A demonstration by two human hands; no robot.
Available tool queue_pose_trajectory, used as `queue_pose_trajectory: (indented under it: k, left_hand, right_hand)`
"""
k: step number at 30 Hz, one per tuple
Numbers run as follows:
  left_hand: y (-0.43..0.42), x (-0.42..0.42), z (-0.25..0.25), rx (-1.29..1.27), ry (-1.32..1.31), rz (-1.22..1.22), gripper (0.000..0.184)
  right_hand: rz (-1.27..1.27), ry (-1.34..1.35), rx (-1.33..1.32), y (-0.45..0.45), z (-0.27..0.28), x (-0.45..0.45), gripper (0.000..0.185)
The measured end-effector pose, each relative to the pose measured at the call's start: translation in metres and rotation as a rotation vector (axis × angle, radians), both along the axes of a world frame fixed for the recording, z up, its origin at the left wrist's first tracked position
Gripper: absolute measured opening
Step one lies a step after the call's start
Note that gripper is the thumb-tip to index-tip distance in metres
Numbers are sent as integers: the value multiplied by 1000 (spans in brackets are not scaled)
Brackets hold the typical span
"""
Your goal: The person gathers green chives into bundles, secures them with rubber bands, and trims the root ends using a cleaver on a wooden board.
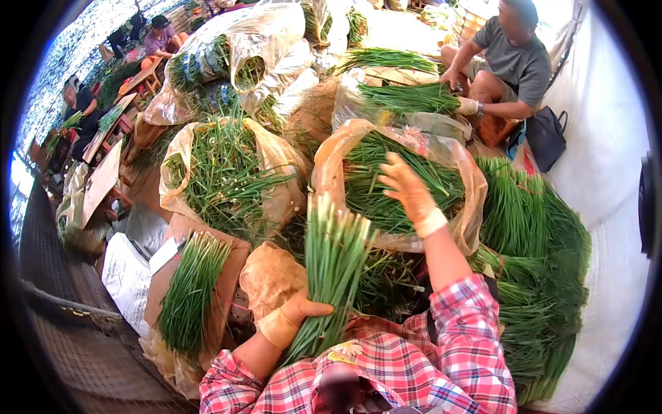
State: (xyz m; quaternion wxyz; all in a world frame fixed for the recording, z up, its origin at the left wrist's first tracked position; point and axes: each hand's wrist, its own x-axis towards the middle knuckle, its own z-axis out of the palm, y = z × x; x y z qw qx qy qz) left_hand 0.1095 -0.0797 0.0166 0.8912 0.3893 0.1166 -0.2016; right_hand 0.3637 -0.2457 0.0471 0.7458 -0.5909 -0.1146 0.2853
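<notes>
My left hand [298, 312] is closed around a thick bunch of green chives [332, 276], its thumb across the leaves. The bunch stands almost upright in front of my plaid shirt, pale stalk ends up. My right hand [408, 190], with a pale band at the wrist, has its fingers spread and holds nothing. It is over an open plastic bag [329, 172] filled with loose chives [372, 176]; whether it touches them I cannot tell. A tied-looking bunch of chives [196, 290] lies on a cardboard piece [160, 293] to my left.
Another open bag [181, 155] of loose greens stands ahead. Chive bundles [527, 276] are piled at my right beside a white sheet [607, 207]. A co-worker [514, 65] sits at the far right handling chives; other people [160, 38] sit at the upper left near low wooden boards [103, 181].
</notes>
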Motion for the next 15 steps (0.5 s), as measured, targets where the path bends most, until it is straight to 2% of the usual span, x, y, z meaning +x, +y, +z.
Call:
queue_pose_trajectory:
  k: [1,3,5,7,8,10,12,13,15]
  left_hand:
    - [4,0,5,-1,2,11,62]
    - [13,1,15,104,138,39,58]
    - [10,12,6,135,138,48,62]
    - [2,21,-12,434,-117,111,80]
    - [1,15,-40,563,-183,175,97]
    - [-4,-1,-29,569,-176,241,100]
    - [2,-9,-29,616,-270,306,105]
    - [2,-15,-31,622,-270,284,105]
    - [-8,-23,-37,789,-167,153,98]
  right_hand:
    - [-162,67,112,-17,-17,6,77]
    - [-49,379,114,-24,-33,-25,81]
    - [123,565,203,-9,-80,-78,76]
    - [182,515,403,30,-76,-127,56]
    - [132,564,411,43,-83,-134,47]
    - [84,674,481,51,-82,-137,30]
    - [34,683,514,54,-76,-139,28]
    - [-15,706,536,54,-76,-142,27]
    - [56,788,689,53,-86,-152,27]
